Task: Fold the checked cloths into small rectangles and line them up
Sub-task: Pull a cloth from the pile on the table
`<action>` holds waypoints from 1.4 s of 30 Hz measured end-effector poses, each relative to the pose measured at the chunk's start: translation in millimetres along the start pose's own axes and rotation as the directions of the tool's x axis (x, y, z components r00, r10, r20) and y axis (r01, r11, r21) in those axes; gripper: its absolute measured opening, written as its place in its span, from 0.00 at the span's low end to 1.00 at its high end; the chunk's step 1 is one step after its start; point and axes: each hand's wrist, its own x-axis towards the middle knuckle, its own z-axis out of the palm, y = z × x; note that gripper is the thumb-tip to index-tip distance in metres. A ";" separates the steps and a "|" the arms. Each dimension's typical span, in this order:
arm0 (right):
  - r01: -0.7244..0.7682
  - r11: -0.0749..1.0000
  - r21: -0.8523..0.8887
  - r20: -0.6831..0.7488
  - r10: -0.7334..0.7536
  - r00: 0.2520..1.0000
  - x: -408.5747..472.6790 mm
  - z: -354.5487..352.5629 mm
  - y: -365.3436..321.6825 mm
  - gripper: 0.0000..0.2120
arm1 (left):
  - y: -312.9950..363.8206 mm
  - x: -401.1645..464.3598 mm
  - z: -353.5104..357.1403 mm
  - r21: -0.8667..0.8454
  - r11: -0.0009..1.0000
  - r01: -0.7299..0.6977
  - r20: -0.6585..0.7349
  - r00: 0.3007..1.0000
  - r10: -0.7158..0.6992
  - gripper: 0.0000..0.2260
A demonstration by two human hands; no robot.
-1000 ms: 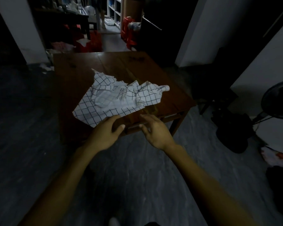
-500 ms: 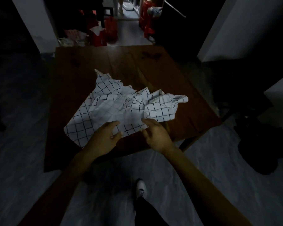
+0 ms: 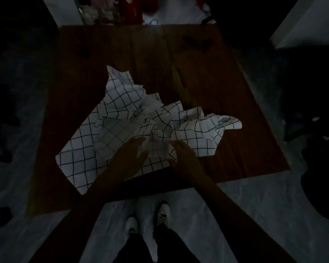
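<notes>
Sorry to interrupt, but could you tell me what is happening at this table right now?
A person stands at the near edge of a dark brown wooden table, facing a crumpled heap of white cloths with a black grid check. The left hand and the right hand lie on the near part of the heap, fingers fairly straight. Nothing is folded or lined up yet. In the dim light I cannot count the cloths.

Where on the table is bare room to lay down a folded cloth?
Bare wood on the table runs along the far edge beyond the checked cloths and down their right side. The near middle is crowded: cloths under the left hand and right hand.
</notes>
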 end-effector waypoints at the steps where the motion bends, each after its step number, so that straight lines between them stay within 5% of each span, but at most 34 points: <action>1: -0.017 1.000 -0.014 0.006 0.017 1.000 5.1 5.2 3.9 0.31 | -2.4 6.4 3.8 -0.004 1.000 -0.001 0.008 1.000 0.002 0.22; 5: -0.073 0.995 -0.061 0.049 0.077 0.996 22.3 23.5 18.0 0.31 | -11.7 24.7 11.9 -0.024 0.999 -0.032 0.015 0.999 0.033 0.22; 8: -0.146 0.985 0.094 0.048 0.142 0.989 28.8 28.8 24.8 0.25 | -13.9 32.9 12.5 -0.041 0.998 -0.044 0.023 0.999 0.045 0.21; 14: -0.126 0.975 0.183 -0.181 0.159 0.971 47.2 -7.3 3.0 0.15 | 4.9 44.6 -5.2 -0.086 0.988 -0.128 -0.061 0.990 0.123 0.20; 18: -0.060 0.971 0.232 -0.319 0.135 0.938 54.6 -61.8 -23.1 0.10 | 33.6 58.0 -24.3 -0.062 0.977 -0.202 -0.030 0.979 0.200 0.28; 24: 0.093 0.939 0.331 -0.439 0.066 0.896 49.7 -138.4 -57.4 0.08 | 87.1 65.0 -61.8 -0.194 0.896 -0.400 -0.150 0.914 0.376 0.21; 27: 0.149 0.884 0.443 -0.440 0.069 0.895 44.4 -165.0 -73.1 0.10 | 101.8 69.4 -79.4 -0.096 0.916 -0.389 -0.294 0.890 0.347 0.13; 36: 0.240 0.754 0.612 -0.626 0.276 0.729 16.3 -220.1 -109.6 0.14 | 114.2 77.6 -145.0 0.008 0.876 -0.482 -0.502 0.756 0.420 0.12; 42: 0.246 0.864 0.440 -0.733 0.187 0.654 -4.8 -245.4 -109.8 0.11 | 118.1 67.3 -191.8 0.127 0.761 -0.637 -0.469 0.637 0.611 0.13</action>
